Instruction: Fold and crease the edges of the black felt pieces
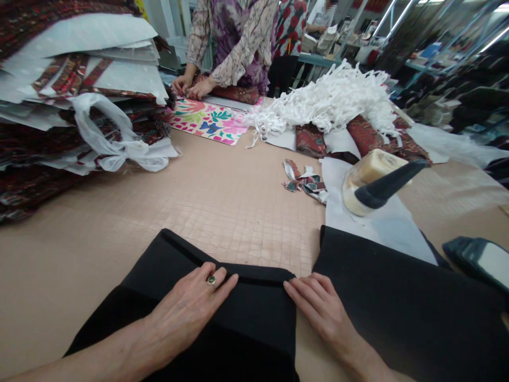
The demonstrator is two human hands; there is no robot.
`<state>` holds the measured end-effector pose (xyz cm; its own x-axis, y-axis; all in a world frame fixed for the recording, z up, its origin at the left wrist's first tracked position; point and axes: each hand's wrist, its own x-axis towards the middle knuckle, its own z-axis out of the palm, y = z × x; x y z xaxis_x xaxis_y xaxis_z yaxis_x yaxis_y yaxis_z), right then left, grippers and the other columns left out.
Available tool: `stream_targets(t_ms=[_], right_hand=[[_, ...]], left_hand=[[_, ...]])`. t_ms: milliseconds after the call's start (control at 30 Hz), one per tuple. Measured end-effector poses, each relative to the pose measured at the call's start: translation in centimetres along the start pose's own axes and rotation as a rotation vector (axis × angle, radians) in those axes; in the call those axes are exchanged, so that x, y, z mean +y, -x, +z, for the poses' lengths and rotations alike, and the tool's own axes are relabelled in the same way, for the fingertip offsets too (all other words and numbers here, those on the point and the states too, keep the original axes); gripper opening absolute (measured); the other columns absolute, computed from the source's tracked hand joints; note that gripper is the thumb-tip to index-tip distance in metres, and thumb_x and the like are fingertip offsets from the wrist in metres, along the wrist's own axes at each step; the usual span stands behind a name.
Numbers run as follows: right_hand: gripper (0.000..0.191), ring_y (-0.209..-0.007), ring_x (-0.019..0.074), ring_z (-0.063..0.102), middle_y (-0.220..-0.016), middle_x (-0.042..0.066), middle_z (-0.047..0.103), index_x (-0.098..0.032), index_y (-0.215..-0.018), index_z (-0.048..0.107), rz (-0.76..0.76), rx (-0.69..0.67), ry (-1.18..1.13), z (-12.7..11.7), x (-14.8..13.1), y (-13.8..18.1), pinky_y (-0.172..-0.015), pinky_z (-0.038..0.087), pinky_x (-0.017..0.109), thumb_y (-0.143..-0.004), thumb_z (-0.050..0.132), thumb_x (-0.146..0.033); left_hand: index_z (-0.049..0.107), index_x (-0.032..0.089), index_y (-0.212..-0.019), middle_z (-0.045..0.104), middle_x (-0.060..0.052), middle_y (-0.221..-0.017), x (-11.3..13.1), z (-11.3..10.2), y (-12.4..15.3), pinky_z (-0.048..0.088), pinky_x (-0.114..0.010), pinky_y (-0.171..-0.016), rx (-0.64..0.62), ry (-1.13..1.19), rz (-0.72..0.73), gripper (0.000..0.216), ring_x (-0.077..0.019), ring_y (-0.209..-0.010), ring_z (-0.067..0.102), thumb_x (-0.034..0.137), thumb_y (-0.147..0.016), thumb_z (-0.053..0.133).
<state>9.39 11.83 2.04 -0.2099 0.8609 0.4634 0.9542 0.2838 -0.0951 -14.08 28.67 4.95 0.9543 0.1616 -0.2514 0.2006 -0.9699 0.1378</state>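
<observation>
A black piece of fabric (254,313) lies on the tan table (222,196) right in front of me, its far edge folded over. My left hand (191,307), with a ring on one finger, rests flat on that folded edge with fingers stretched out. My right hand (318,307) lies flat at the fabric's right corner, fingertips touching the fold. Neither hand grips anything. A second black fabric piece (397,302) lies just to the right.
A tall stack of patterned fabric and white paper (71,95) fills the left. White shredded strips (334,101), a wax-like block with a black handle (374,180) and fabric scraps (306,180) lie right of centre. Another person's hands (191,85) press cloth at the far edge.
</observation>
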Motion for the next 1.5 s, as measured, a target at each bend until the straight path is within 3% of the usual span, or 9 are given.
stream_targets(t_ms=[200, 367, 567, 800, 1000, 1167, 1500], right_hand=[[0.033, -0.087, 0.0174, 0.058, -0.093, 0.011, 0.065, -0.008, -0.108, 0.057, -0.023, -0.001, 0.021, 0.0, -0.1, 0.1, -0.08, 0.039, 0.038, -0.091, 0.029, -0.007], [0.033, -0.087, 0.0173, 0.058, -0.092, 0.01, 0.065, -0.008, -0.108, 0.058, -0.014, 0.019, 0.017, 0.3, -0.2, 0.3, -0.08, 0.04, 0.038, -0.091, 0.03, -0.007], [0.033, -0.086, 0.017, 0.059, -0.09, 0.009, 0.066, -0.01, -0.11, 0.057, 0.027, 0.08, -0.001, 0.5, -0.3, 0.5, -0.078, 0.041, 0.038, -0.09, 0.031, -0.007], [0.031, -0.085, 0.0164, 0.059, -0.09, 0.009, 0.066, -0.009, -0.106, 0.059, 0.013, 0.1, 0.034, 0.5, -0.4, 0.4, -0.079, 0.041, 0.037, -0.09, 0.033, -0.007], [0.031, -0.084, 0.0166, 0.059, -0.09, 0.009, 0.066, -0.01, -0.107, 0.058, 0.005, 0.07, 0.038, 0.5, -0.3, 0.6, -0.078, 0.042, 0.038, -0.091, 0.032, -0.009], [0.03, -0.083, 0.0167, 0.058, -0.089, 0.009, 0.066, -0.008, -0.104, 0.059, 0.003, 0.106, 0.048, 0.6, -0.4, 0.4, -0.078, 0.041, 0.038, -0.091, 0.032, -0.008], [0.035, -0.086, 0.0166, 0.054, -0.096, 0.009, 0.064, -0.01, -0.116, 0.054, 0.129, 0.049, 0.081, 0.8, -1.2, 0.8, -0.081, 0.039, 0.037, -0.093, 0.027, -0.011]], left_hand=[[0.034, 0.013, -0.134, 0.046, -0.015, -0.124, 0.4, 0.0, -0.2, 0.038, -0.046, -0.094, -0.058, 0.013, -0.024, 0.068, -0.0306, -0.114, 0.039, 0.001, -0.068, 0.048], [0.027, 0.008, -0.136, 0.038, -0.016, -0.133, 1.9, 0.1, -1.5, 0.035, -0.042, -0.099, -0.016, 0.077, 0.04, 0.068, -0.0274, -0.121, 0.034, -0.005, -0.07, 0.04], [0.024, 0.008, -0.136, 0.043, -0.017, -0.128, 3.0, 0.0, -3.1, 0.037, -0.043, -0.095, 0.002, 0.072, 0.095, 0.064, -0.0291, -0.118, 0.039, -0.003, -0.074, 0.037], [0.027, 0.012, -0.136, 0.045, -0.016, -0.124, 3.1, -0.4, -3.7, 0.038, -0.045, -0.092, -0.022, 0.056, 0.103, 0.065, -0.0307, -0.114, 0.041, 0.004, -0.074, 0.046], [0.018, 0.02, -0.141, 0.038, -0.016, -0.133, 3.4, -0.1, -4.4, 0.035, -0.047, -0.096, -0.098, 0.034, 0.066, 0.092, -0.0336, -0.12, 0.035, 0.009, -0.061, 0.063], [0.021, 0.023, -0.14, 0.04, -0.016, -0.133, 3.8, 0.1, -4.5, 0.034, -0.049, -0.096, -0.05, 0.037, 0.035, 0.08, -0.034, -0.122, 0.036, 0.011, -0.07, 0.059], [0.027, 0.018, -0.138, 0.05, -0.02, -0.121, 4.7, -2.2, -5.8, 0.041, -0.043, -0.085, -0.13, -0.138, 0.096, 0.083, -0.0319, -0.106, 0.048, 0.012, -0.065, 0.064]])
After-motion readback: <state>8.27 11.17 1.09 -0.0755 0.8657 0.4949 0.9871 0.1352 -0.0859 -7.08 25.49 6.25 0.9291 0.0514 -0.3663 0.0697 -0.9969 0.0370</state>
